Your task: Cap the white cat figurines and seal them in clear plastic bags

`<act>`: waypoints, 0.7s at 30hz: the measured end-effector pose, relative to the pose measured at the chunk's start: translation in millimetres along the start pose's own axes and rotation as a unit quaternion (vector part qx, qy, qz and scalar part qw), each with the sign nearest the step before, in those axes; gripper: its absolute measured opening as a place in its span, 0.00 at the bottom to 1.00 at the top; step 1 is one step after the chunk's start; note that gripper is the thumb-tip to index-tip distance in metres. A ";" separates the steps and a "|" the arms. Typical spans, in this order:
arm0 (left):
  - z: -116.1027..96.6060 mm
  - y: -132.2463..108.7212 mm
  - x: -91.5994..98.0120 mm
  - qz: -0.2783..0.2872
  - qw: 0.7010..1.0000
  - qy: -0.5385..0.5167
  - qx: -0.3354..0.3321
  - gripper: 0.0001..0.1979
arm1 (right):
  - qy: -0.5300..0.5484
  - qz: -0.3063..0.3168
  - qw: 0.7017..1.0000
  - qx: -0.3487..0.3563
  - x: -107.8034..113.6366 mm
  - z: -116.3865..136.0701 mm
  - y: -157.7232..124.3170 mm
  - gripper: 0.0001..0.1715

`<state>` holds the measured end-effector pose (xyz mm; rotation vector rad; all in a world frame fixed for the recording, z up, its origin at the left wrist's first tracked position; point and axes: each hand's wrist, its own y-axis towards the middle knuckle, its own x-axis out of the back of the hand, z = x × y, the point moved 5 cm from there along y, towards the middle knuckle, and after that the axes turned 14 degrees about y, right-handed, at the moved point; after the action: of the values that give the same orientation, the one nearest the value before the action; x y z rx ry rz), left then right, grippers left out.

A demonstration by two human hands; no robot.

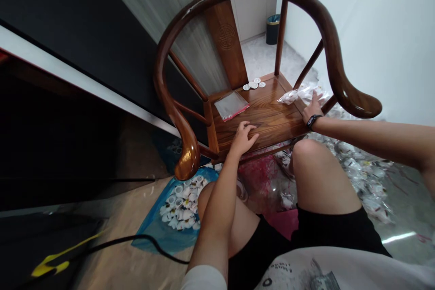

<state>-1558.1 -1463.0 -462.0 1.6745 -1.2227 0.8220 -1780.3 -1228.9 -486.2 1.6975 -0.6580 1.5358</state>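
The right hand is touching a clear plastic packet overhanging the right edge of the brown wooden seat, grip unclear; the left hand is spreading empty fingers; that overhang is risking a fall

chair: glossy smooth wood | bag: clear crinkled plastic | flat pouch: clear smooth plastic
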 end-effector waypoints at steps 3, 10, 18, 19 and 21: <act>-0.3 0.7 -2.5 0.014 1.000 -0.001 0.000 0.15 | -0.051 0.112 0.983 0.137 0.6 29.1 -9.5 0.27; -3.9 1.6 -10.2 0.049 0.999 0.006 0.003 0.14 | 0.074 0.077 0.958 0.265 20.0 62.3 24.9 0.33; -7.1 5.4 -12.9 0.064 0.998 0.011 -0.010 0.14 | -0.021 0.149 0.966 0.212 -4.2 31.5 31.6 0.22; -7.2 5.8 -13.1 0.064 0.998 0.010 -0.011 0.14 | -0.017 0.158 0.972 0.173 -5.9 25.3 30.7 0.21; -7.3 6.2 -13.8 0.064 0.998 0.012 -0.013 0.14 | -0.003 0.155 0.987 0.048 -4.0 10.7 30.6 0.22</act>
<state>-1568.2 -1451.9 -469.7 1.5734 -1.3303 0.8978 -1798.5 -1256.1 -484.6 1.7308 -0.8982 1.8024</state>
